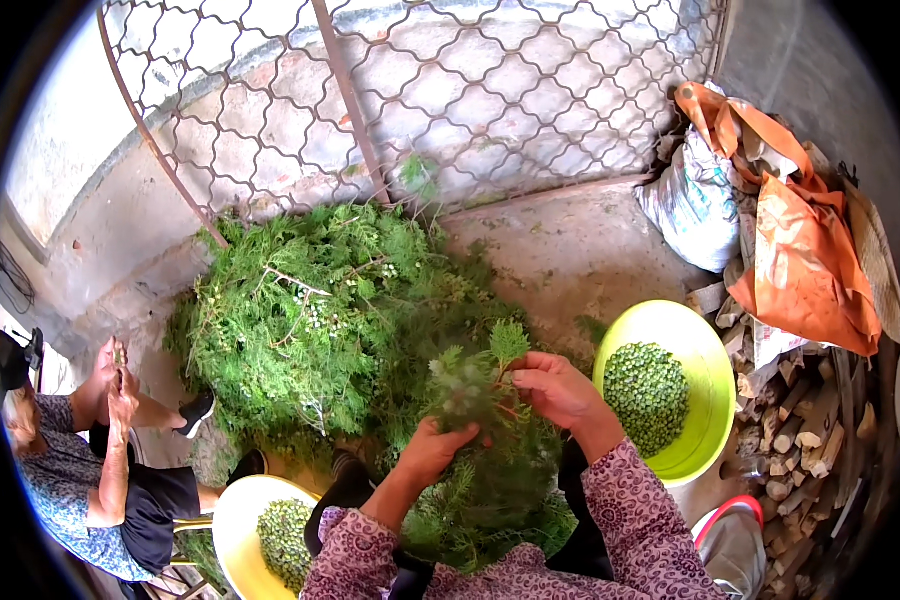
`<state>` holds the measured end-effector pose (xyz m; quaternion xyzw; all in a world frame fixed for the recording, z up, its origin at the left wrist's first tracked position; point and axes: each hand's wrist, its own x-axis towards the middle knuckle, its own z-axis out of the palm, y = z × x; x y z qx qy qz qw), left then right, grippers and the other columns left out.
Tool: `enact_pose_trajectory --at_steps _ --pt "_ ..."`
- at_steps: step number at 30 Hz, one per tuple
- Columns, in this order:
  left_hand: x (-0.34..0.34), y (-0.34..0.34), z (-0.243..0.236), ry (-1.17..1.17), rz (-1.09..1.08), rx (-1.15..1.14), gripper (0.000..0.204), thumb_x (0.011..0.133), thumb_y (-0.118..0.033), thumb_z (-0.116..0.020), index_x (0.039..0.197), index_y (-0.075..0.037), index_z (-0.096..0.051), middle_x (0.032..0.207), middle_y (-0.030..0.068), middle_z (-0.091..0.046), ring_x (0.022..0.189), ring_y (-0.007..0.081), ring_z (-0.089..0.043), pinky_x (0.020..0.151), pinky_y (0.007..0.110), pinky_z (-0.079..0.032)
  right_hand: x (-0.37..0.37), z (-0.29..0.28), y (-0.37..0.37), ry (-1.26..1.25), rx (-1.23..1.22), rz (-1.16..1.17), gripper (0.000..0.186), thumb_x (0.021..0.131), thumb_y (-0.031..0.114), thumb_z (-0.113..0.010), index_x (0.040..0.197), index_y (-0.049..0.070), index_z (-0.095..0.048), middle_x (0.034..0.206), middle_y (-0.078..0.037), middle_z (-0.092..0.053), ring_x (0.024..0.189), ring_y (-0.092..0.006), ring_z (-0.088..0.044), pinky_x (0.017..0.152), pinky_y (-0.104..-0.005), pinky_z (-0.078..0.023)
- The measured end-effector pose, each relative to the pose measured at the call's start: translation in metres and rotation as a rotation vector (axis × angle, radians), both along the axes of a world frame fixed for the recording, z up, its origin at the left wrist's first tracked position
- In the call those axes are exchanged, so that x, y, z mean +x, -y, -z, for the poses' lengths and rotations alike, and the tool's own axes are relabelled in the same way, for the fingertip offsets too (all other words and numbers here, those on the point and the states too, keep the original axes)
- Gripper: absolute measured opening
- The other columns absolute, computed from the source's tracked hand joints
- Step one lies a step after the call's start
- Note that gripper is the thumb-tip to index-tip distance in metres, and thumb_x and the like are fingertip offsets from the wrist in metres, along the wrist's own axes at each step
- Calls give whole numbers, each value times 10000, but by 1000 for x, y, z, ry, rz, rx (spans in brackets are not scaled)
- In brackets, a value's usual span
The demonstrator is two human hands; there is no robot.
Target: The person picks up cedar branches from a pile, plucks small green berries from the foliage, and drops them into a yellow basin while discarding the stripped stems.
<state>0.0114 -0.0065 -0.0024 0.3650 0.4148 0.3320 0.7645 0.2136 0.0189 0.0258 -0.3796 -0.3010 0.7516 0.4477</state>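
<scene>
My left hand [432, 450] is closed around the lower part of a leafy evergreen branch [462, 385] above my lap. With thumb and fingers pinched, my right hand [560, 392] grips a sprig at that branch's right side. More loose greenery [490, 530] lies across my lap under both hands. A big heap of cut evergreen branches [290, 310], dotted with pale cones, rests on the floor just ahead. Right of my right hand stands a yellow-green basin [712, 420] holding many small round green cones [647, 398].
At the left sits a co-worker [80, 470], hands together. A yellow basin [232, 525] of green cones stands between us. Behind the heap leans a metal lattice gate [350, 100]. Stacked firewood [800, 440], a white sack [695, 205] and an orange bag [810, 265] line the right side.
</scene>
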Motion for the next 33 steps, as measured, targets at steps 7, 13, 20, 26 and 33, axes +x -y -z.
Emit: enact_pose_trajectory --at_steps 7,13,20,26,33 --pt "1 2 2 -6 24 -6 243 825 -20 -533 1067 -25 -554 918 49 -610 766 157 -588 659 289 -492 0 7 -1 293 148 10 233 754 60 -564 973 -20 -567 880 -39 -593 771 -105 -535 700 -251 -437" --pt "1 5 3 -6 21 35 230 830 -33 -536 1059 -26 -557 907 50 -609 745 159 -591 642 292 -499 -2 5 2 284 283 61 229 753 -20 -526 975 3 -579 882 -18 -605 772 -76 -545 688 -212 -434" --pt "3 8 0 11 -40 31 178 844 -55 -534 1013 -14 -568 859 46 -612 728 155 -590 641 291 -500 -2 13 1 562 438 248 226 733 -33 -541 950 17 -581 860 -1 -601 749 -63 -536 668 -196 -427" --pt "-8 7 -12 -13 5 -17 206 859 -98 -532 1041 -10 -569 861 38 -614 722 116 -564 670 265 -460 29 8 -7 210 -117 241 248 796 44 -480 1042 45 -512 939 -56 -574 744 -138 -581 623 -315 -518" --pt "-10 8 -11 -26 46 -14 208 850 -98 -547 1047 -33 -537 860 38 -599 719 141 -576 643 290 -481 8 10 3 96 8 -108 218 809 4 -504 1021 33 -550 941 -42 -600 855 -150 -567 730 -301 -471"
